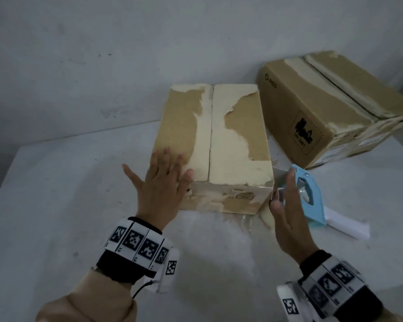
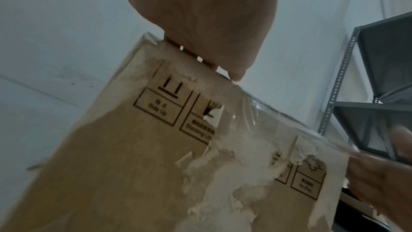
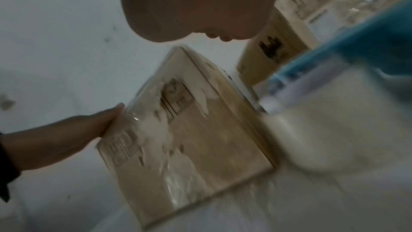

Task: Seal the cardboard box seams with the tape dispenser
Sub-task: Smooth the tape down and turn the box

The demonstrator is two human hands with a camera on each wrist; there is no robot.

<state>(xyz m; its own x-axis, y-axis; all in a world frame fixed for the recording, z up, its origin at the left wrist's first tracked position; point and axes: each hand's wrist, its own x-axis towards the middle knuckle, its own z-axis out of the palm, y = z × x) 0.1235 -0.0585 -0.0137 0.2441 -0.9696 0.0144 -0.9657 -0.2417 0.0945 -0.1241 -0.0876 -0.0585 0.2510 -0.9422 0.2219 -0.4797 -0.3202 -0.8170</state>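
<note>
A worn cardboard box (image 1: 237,126) with torn paper skin and a centre seam stands on the white table (image 1: 56,205). My left hand (image 1: 163,182) lies flat, fingers spread, on the box's top at its near left corner. My right hand (image 1: 286,205) is at the near right corner with straight fingers, right beside the blue tape dispenser (image 1: 312,201); whether it touches the dispenser is unclear. A strip of clear tape (image 1: 280,170) runs from that corner to the dispenser. In the left wrist view clear tape (image 2: 256,112) covers the upper edge of the box (image 2: 133,165).
A second, larger cardboard box (image 1: 323,108) sits tilted at the back right, close to the first. A white paper strip (image 1: 349,226) lies on the table by the dispenser. A grey wall stands behind. Grey metal shelving (image 2: 383,77) is off to the right.
</note>
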